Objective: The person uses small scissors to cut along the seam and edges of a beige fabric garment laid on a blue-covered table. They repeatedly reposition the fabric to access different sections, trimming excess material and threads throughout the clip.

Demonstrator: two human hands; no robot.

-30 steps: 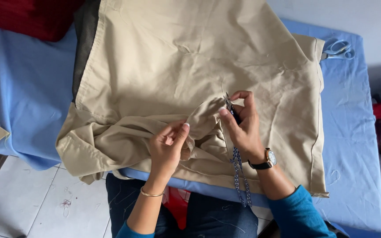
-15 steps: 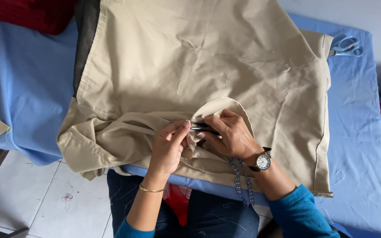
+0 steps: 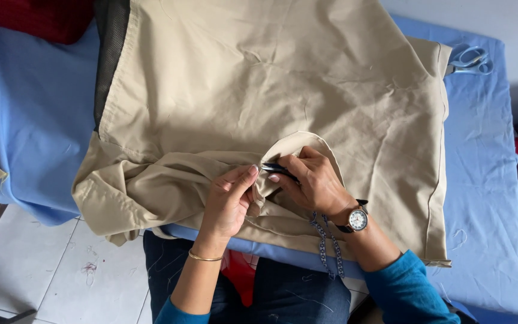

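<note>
One blue table; tiled floor.

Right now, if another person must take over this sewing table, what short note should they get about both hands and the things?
Left hand: pinches a fold of the beige garment at the curved opening.
Right hand: holds a small dark tool, its tip at the same fold; which tool it is cannot be told.
Garment lies spread on the blue table cover, its lower edge hanging over the near side.
Scissors lie at the far right corner, untouched.
Done: not visible. Left: the work at the fold is under way.
</note>
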